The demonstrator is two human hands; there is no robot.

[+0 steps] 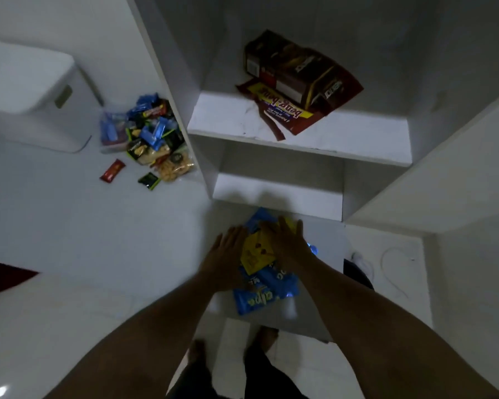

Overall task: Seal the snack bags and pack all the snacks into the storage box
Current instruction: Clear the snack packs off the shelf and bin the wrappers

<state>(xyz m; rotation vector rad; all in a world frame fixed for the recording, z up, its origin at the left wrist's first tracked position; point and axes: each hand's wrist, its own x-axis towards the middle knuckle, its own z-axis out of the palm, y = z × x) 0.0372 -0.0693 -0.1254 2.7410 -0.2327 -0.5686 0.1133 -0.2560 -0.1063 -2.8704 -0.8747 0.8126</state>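
Observation:
A pile of snack bags lies on a low grey ledge (pixel 327 243) below me: a yellow bag (pixel 254 256) on top of blue bags (pixel 252 302). My left hand (pixel 228 251) rests flat against the pile's left side, fingers spread. My right hand (pixel 287 243) lies palm down over the yellow bag's right part, fingers extended. Neither hand is closed around a bag. A white storage box (pixel 26 82) with its lid on stands far left. Beside it lies a heap of small snack packets (pixel 153 133).
A red wrapper (pixel 112 170) and a dark green packet (pixel 149 180) lie apart from the heap. On the white shelf (pixel 228 122) above the ledge sit a brown carton (pixel 294 73) and a flattened red-yellow box (pixel 283 112). A white cable (pixel 392 263) lies right.

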